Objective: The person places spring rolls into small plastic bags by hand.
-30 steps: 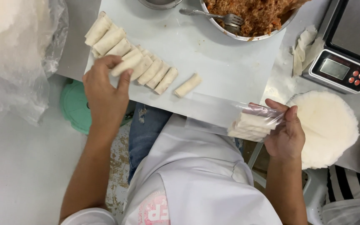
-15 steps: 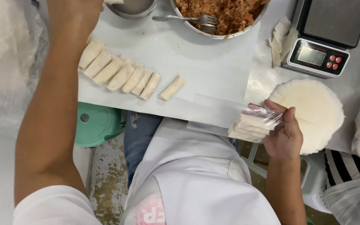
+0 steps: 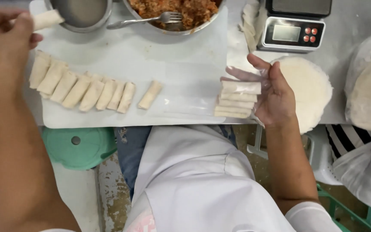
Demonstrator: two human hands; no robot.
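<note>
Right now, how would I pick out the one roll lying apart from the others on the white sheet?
Find the white sheet in front of the two metal bowls. A tight row of rolls lies on its left part. Just right of that row lies the lone roll, slanted, with bare sheet on both sides, touching no other roll.

1. Single head view, worn on the person's head
2. Looks steeply down over chest and lap onto the table (image 3: 348, 30) edge
3. Close, within arm's reach
4. Shares nothing with any second view
</note>
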